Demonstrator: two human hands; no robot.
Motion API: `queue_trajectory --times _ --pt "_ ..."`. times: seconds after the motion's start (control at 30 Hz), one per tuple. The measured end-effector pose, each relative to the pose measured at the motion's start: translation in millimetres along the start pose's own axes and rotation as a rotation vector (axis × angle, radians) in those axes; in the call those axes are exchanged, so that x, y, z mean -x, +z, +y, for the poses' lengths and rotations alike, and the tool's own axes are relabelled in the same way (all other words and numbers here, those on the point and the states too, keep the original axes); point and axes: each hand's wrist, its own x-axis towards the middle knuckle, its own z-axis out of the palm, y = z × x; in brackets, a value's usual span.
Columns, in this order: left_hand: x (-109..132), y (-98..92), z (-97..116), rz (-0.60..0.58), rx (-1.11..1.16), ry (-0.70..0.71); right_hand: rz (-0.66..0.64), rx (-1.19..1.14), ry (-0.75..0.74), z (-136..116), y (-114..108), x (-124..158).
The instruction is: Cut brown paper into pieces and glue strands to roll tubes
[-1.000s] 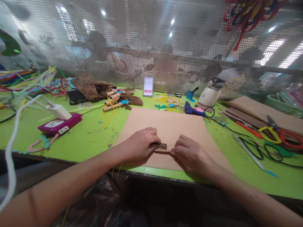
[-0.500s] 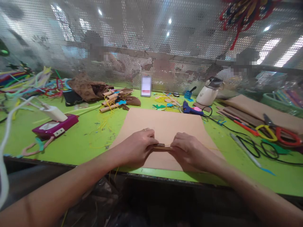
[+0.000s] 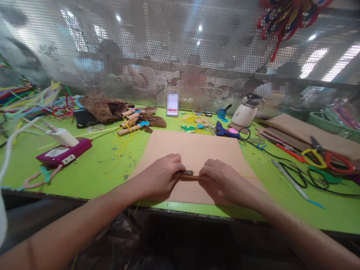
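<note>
A large sheet of tan kraft paper (image 3: 194,148) lies at the front of the green table. Over its near half, my left hand (image 3: 165,174) is closed, fingertips pinching one end of a narrow tan paper strip (image 3: 194,178). The strip's other end is between the curled fingers of my right hand (image 3: 221,178). A small dark brown, shiny piece (image 3: 188,173) sits on the strip by my left fingertips; what it is I cannot make out. A thin yellow strand runs near my right fingers. Both thumbs are mostly hidden.
Paper rolls with yellow strands (image 3: 131,126) lie left of the sheet, beyond a purple power strip (image 3: 66,153). A blue glue gun (image 3: 225,131), a white jug (image 3: 244,110) and a phone (image 3: 172,104) stand behind. Scissors (image 3: 339,162) and a craft knife (image 3: 289,178) lie right.
Both hands have shifted very slightly left with the strip, keeping their hold. The small dark piece shows a little differently. The camera view has moved a bit.
</note>
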Motion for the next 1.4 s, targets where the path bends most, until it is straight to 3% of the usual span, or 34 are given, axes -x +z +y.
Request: queue_trajectory --times 0.17,0.47,0.87,1.23,1.4 --pt "0.8 -1.4 -2.2 0.006 0.008 0.003 -0.012 0.072 -0.003 1.9 6.8 2.1" --pt "1.7 -3.1 -4.6 -0.014 0.007 0.006 -0.062 -0.022 0.159 -5.8 -4.6 -1.9" --pt "0.3 -1.7 -4.2 0.012 0.005 -0.002 -0.039 -0.026 0.136 -4.0 -0.7 -4.8" --pt "-9.2 9.0 -14.2 0.069 0.033 -0.068 -0.096 -0.328 0.257 13.1 -8.6 -12.2" --pt "-10.4 8.7 -14.3 0.075 0.029 -0.032 -0.067 -0.382 0.182 14.0 -12.4 7.6"
